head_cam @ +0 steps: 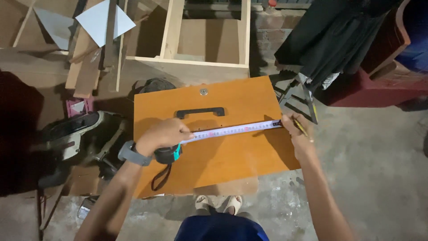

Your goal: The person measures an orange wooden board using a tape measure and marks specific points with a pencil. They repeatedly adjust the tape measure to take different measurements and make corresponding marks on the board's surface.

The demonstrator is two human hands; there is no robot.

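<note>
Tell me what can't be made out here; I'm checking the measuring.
Head view:
- Tape markings: too small.
- Tape case: mostly hidden under left hand.
- Pencil: partly covered by right hand.
- Board right edge: behind that hand.

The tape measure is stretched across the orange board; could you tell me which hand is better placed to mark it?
Right, probably: the right hand holds a pencil at the tape's far end, while the left hand pins the tape case on the board.
</note>
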